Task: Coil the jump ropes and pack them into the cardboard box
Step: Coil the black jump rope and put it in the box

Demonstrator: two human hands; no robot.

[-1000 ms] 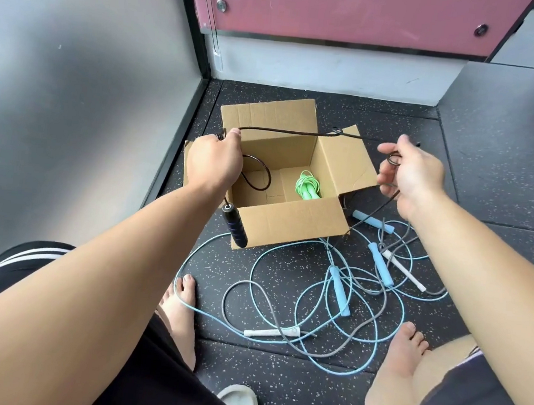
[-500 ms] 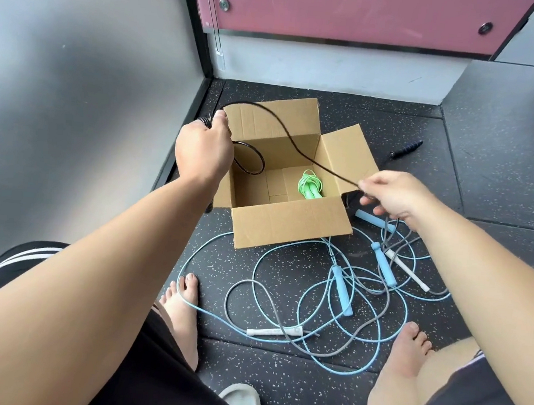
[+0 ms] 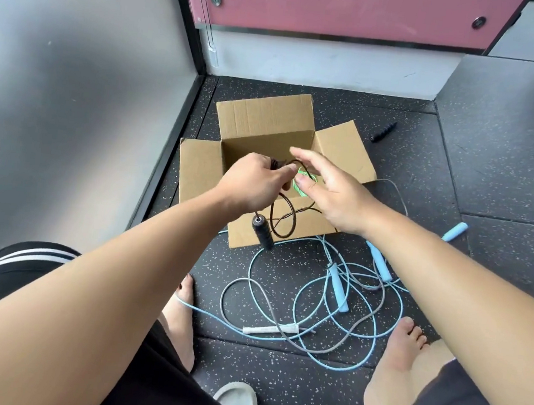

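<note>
Rope hangs over box's front edge; left hand grips it.

Soft, even daylight, bright without harshness. The grey wall at nine o'clock carries a broad pale sheen. Shadows are faint, deepest inside the cardboard box. The speckled floor reads crisp. The right hand and the black jump rope smear slightly with motion. Wide-angle distortion bows straight edges toward the borders.
</note>
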